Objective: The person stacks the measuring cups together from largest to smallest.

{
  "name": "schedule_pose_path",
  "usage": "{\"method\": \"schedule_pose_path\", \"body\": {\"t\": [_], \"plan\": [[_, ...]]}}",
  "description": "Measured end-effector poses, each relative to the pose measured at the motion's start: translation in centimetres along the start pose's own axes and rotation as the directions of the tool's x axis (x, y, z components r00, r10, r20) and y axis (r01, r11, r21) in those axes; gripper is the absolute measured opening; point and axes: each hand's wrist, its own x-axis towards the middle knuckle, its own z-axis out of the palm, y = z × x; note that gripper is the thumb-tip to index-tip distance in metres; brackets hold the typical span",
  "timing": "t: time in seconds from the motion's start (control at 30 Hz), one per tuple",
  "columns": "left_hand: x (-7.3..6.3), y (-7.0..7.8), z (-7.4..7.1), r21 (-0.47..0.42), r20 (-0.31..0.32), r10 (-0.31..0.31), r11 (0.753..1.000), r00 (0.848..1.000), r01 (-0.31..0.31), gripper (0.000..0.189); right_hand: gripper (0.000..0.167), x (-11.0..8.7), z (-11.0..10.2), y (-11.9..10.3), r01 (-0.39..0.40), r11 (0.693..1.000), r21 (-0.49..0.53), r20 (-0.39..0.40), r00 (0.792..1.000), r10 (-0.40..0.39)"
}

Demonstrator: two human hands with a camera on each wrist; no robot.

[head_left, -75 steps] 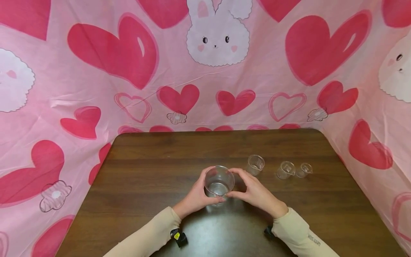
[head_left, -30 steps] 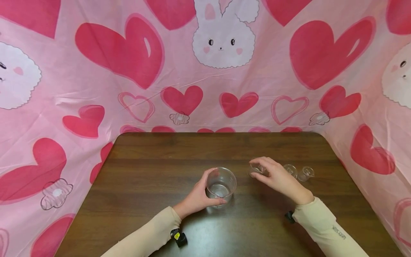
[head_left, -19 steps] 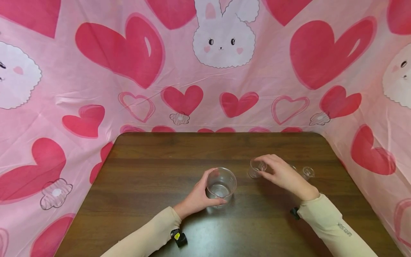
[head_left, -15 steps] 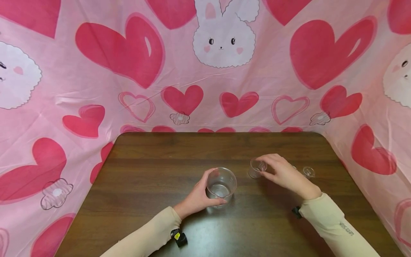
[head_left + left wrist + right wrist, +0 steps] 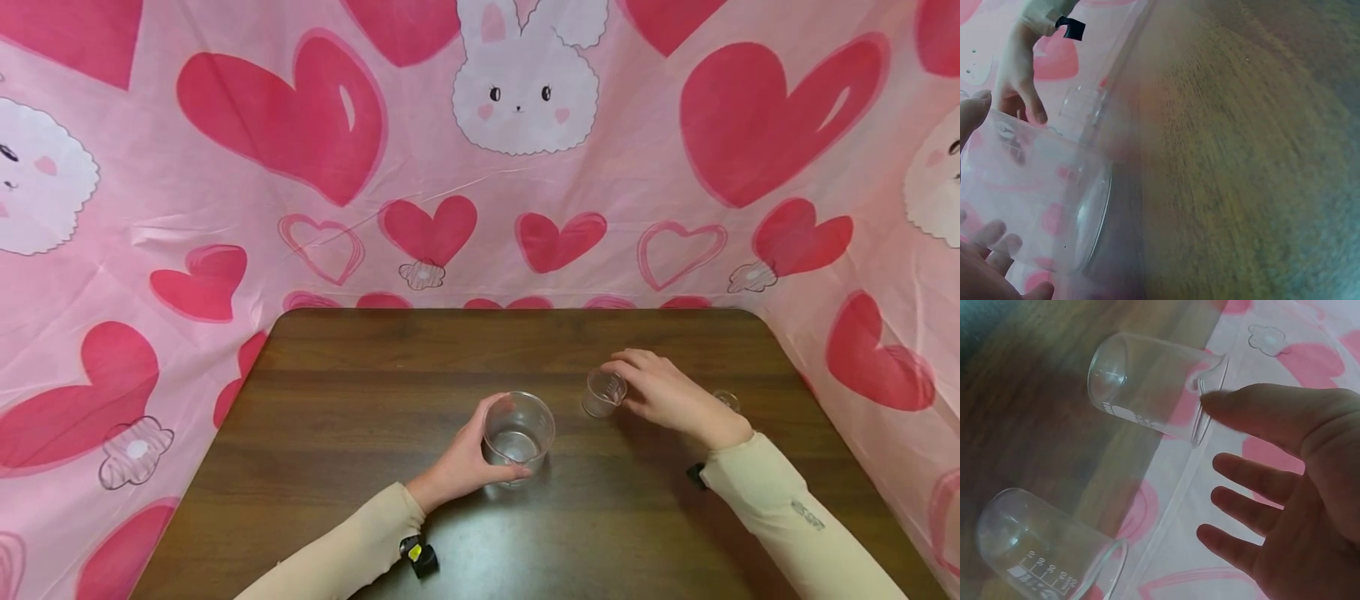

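My left hand (image 5: 474, 458) curls round a large clear glass beaker (image 5: 517, 437) standing upright at the table's middle, thumb on its near side. In the left wrist view that beaker's wall (image 5: 1054, 194) shows close up. Just right of it stands a smaller beaker (image 5: 602, 396). My right hand (image 5: 667, 396) hovers at this one's right side, its fingers loosely bent. The right wrist view has the thumb tip overlapping the rim of this beaker (image 5: 1141, 387). Another beaker with white graduation marks (image 5: 1047, 550) shows below it; in the head view my right hand hides that one.
A tiny beaker (image 5: 726, 400) stands to the right, partly covered by my right wrist. The dark wooden table (image 5: 375, 358) has rounded far corners. Pink cloth with hearts and rabbits (image 5: 517, 183) hangs round its back and sides.
The right hand has left the large beaker, reached over the smaller one beside it, then drawn back to the right of its rim. The left hand keeps its hold; the beakers stay put.
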Motion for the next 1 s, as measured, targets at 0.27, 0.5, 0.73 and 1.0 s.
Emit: {"method": "schedule_pose_path", "body": {"t": [0.27,0.5,0.73,1.0], "plan": [[0.0,0.0,0.1,0.023,0.002,0.012,1.000,1.000,-0.012,0.099,0.063,0.5,0.1,0.4,-0.035,0.999,-0.012,0.103,0.994,0.037],[0.0,0.0,-0.1,0.014,0.003,0.018,1.000,1.000,-0.018,0.099,0.068,1.2,0.3,0.4,-0.064,0.998,0.008,0.160,0.985,0.062],[0.0,0.1,-0.2,0.015,0.001,0.004,1.000,1.000,-0.004,0.099,0.066,1.7,0.3,0.2,-0.087,0.995,0.039,0.196,0.978,0.078],[-0.1,0.0,0.0,0.030,-0.006,0.020,0.999,1.000,-0.020,0.099,0.053,1.9,0.1,0.6,-0.090,0.996,0.028,0.219,0.972,0.082]]}}
